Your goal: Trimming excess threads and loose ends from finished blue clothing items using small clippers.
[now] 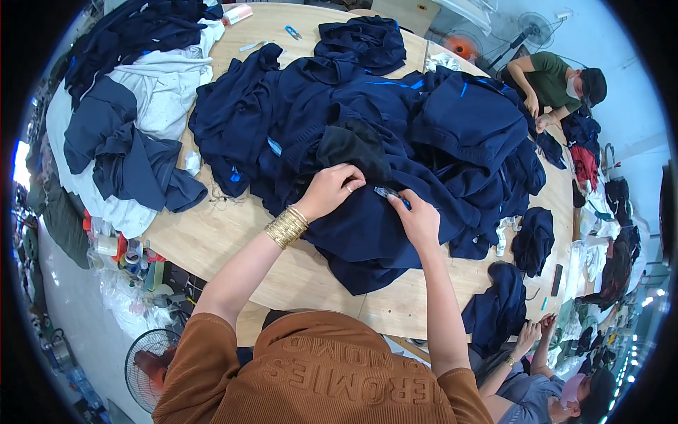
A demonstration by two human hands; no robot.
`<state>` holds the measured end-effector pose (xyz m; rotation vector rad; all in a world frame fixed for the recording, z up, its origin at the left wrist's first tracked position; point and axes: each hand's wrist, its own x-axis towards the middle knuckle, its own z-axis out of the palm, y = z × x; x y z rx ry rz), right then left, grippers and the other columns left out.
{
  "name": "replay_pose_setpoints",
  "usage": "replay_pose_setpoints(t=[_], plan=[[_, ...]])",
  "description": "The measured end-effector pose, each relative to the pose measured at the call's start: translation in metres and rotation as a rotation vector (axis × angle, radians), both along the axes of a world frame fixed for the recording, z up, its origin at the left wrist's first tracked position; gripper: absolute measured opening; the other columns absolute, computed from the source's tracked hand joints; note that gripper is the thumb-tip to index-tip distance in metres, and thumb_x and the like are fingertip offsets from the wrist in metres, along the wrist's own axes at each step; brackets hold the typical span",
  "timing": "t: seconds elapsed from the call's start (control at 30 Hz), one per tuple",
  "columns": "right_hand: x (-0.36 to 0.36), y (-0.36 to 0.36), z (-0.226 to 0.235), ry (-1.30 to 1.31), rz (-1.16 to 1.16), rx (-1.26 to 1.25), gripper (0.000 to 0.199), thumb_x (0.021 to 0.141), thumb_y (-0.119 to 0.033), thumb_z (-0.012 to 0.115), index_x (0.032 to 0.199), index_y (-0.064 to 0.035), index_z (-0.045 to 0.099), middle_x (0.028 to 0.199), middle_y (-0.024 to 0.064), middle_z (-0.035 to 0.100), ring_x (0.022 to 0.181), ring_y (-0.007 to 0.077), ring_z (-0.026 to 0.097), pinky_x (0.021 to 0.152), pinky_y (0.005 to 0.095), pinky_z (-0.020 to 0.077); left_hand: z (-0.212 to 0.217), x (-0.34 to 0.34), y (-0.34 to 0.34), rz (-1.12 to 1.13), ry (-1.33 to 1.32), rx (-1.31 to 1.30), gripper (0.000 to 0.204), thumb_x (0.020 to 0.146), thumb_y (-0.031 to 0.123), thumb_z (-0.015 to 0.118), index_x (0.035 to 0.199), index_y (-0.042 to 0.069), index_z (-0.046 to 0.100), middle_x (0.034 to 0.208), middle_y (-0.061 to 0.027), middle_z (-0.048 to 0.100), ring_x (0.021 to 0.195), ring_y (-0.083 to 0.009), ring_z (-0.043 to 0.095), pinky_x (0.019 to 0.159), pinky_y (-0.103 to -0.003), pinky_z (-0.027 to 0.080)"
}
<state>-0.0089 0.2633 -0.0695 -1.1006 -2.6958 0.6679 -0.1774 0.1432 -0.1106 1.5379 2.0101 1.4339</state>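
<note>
A big heap of dark navy garments (pixel 395 134) covers the middle of a round wooden table (pixel 212 233). My left hand (pixel 330 188), with gold bangles on the wrist, pinches a fold of the navy fabric near a black piece (pixel 349 145). My right hand (pixel 418 218) rests on the same garment and holds a small blue thread snipper (pixel 390 193) against the cloth. Both hands are close together at the near side of the heap.
White and navy cloth (pixel 141 106) is piled at the table's left. Blue snips (pixel 293 32) and a tape roll (pixel 236 13) lie at the far edge. One person (pixel 558 81) works at the far right, another (pixel 544 381) at the near right. A floor fan (pixel 152 367) stands lower left.
</note>
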Motion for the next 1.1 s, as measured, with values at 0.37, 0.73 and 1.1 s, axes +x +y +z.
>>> replay_pose_setpoints(t=[0.37,0.73,1.1], plan=[[-0.001,-0.018,-0.003,0.166,0.170,0.233,0.029,0.083,-0.036,0.056,0.080,-0.0071,0.059,0.070,0.0099,0.063,0.062,0.0248,0.061,0.056,0.0332,0.0463,0.007,-0.009,-0.001,-0.037,-0.243,-0.105,0.016,0.081,0.018,0.061,0.085,0.003,0.063,0.077,-0.0096,0.065,0.070,-0.0198,0.063,0.065,-0.028,0.048],[-0.017,-0.021,0.001,0.079,0.206,0.296,0.029,0.084,-0.036,0.054,0.081,-0.0073,0.058,0.070,0.0098,0.063,0.062,0.0251,0.061,0.057,0.0341,0.0469,0.007,-0.014,0.001,-0.098,-0.323,-0.127,0.016,0.080,0.015,0.063,0.085,0.000,0.064,0.077,-0.0095,0.066,0.070,-0.0159,0.063,0.065,-0.026,0.048],[0.030,-0.006,0.009,0.106,0.120,-0.098,0.034,0.077,-0.040,0.063,0.086,-0.0071,0.060,0.067,0.0126,0.060,0.063,0.0282,0.061,0.058,0.0319,0.0462,0.033,-0.001,-0.077,-0.178,-0.741,-0.257,0.016,0.083,0.015,0.060,0.080,0.000,0.061,0.068,-0.0049,0.062,0.067,-0.0090,0.060,0.062,-0.023,0.047]])
